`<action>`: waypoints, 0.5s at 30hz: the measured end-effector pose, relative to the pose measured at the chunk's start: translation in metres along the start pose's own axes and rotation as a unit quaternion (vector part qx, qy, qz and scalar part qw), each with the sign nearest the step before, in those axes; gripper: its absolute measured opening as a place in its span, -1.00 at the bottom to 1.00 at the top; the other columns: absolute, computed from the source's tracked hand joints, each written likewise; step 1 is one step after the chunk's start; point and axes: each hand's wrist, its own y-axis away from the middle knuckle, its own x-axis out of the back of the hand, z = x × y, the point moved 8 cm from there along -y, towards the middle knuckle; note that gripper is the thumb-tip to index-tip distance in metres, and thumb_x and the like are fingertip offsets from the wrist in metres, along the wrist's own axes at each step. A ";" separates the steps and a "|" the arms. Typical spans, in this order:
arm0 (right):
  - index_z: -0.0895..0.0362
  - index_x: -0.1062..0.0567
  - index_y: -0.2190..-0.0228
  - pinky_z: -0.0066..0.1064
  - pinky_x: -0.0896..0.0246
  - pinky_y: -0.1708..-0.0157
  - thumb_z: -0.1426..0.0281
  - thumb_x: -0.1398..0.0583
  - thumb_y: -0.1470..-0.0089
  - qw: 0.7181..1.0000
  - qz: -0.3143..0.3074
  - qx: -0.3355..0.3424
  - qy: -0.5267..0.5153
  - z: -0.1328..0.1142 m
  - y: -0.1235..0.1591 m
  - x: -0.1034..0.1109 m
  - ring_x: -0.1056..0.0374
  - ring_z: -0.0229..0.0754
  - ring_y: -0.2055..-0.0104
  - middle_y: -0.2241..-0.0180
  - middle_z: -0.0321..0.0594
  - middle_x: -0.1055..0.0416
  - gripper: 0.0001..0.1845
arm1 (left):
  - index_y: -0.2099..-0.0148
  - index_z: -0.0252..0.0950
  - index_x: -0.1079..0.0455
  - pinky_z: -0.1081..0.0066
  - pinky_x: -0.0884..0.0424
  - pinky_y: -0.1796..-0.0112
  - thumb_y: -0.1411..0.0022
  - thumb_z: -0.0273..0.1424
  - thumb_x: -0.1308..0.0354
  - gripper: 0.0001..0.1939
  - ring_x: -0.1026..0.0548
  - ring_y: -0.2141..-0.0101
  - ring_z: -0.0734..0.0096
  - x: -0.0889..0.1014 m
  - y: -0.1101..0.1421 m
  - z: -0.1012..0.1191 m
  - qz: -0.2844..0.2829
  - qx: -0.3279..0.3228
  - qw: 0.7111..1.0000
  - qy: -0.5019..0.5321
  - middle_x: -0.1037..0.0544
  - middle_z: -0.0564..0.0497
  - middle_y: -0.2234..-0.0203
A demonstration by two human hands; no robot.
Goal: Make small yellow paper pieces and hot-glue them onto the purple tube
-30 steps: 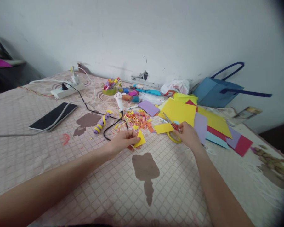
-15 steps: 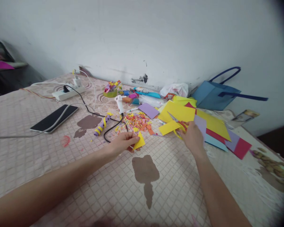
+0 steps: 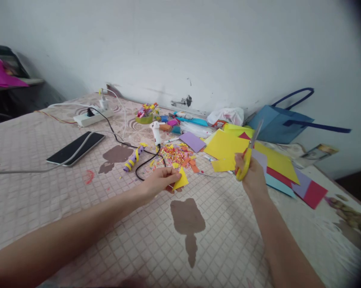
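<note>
Two bare hands are over a patterned tablecloth (image 3: 132, 252). The left hand (image 3: 160, 180) pinches a small yellow paper piece (image 3: 182, 180) between thumb and fingers, on the near side of a heap of colored scraps (image 3: 172, 153). The right hand (image 3: 254, 176) is closed around the handles of the scissors (image 3: 243, 166), whose blades point up and away, well apart from the paper piece; exactly how the fingers sit in the loops cannot be told. Just left of that hand is a yellow strip (image 3: 220, 165), by the near edge of a large yellow sheet (image 3: 224, 144).

Beyond the scraps stands a white glue gun (image 3: 155, 134), its black cord curling toward the left hand. Near the cord lies a purple roll (image 3: 133, 159) wrapped in a yellow band. Farther left, a gray cable crosses a dark tablet (image 3: 65, 150). A blue bag (image 3: 281, 124) is near the wall on the right.
</note>
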 end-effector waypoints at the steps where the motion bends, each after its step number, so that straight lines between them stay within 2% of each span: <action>1: 0.14 -0.38 0.33 -0.47 -0.07 0.68 0.10 -0.20 0.03 0.998 -0.031 -0.034 -0.048 -0.002 0.005 -0.009 -0.13 -0.32 0.65 0.62 -0.40 -0.20 -0.64 | 0.41 -0.35 -0.34 0.53 -0.28 0.49 -0.09 -0.16 -0.19 -0.68 -0.43 0.53 0.54 0.001 0.000 0.001 0.007 -0.004 1.000 0.000 -0.49 0.03 0.56; 5: 0.10 -0.38 0.32 -0.53 -0.10 0.63 0.22 -0.26 0.03 0.985 -0.057 -0.028 -0.158 -0.031 0.023 -0.023 -0.17 -0.36 0.62 0.62 -0.42 -0.24 -0.73 | 0.37 -0.35 -0.31 0.54 -0.28 0.50 -0.08 -0.18 -0.20 -0.69 -0.43 0.54 0.55 0.006 -0.001 0.007 0.023 -0.026 0.999 0.004 -0.51 0.01 0.55; 8: 0.09 -0.37 0.34 -0.51 -0.14 0.57 0.24 -0.25 0.00 0.966 -0.123 -0.038 -0.223 -0.042 0.040 -0.044 -0.18 -0.36 0.60 0.62 -0.42 -0.26 -0.77 | 0.39 -0.35 -0.29 0.54 -0.30 0.49 -0.08 -0.17 -0.20 -0.68 -0.40 0.57 0.58 0.007 -0.001 0.010 0.023 -0.036 0.999 0.002 -0.50 0.01 0.56; 12: 0.10 -0.34 0.36 -0.50 -0.08 0.63 0.17 -0.23 0.00 0.927 -0.237 -0.125 -0.262 -0.047 0.083 -0.088 -0.17 -0.37 0.62 0.55 -0.37 -0.33 -0.72 | 0.42 -0.35 -0.28 0.54 -0.30 0.49 -0.04 -0.17 -0.23 -0.67 -0.39 0.55 0.58 0.008 0.001 0.012 0.040 -0.034 0.998 -0.019 -0.47 0.04 0.54; 15: 0.11 -0.32 0.38 -0.49 -0.03 0.64 0.12 -0.21 -0.01 0.910 -0.298 -0.175 -0.229 -0.051 0.115 -0.110 -0.15 -0.34 0.62 0.62 -0.38 -0.27 -0.67 | 0.45 -0.36 -0.28 0.55 -0.26 0.52 -0.04 -0.19 -0.23 -0.68 -0.33 0.59 0.61 0.004 0.003 0.014 0.037 -0.047 0.997 -0.054 -0.38 0.10 0.60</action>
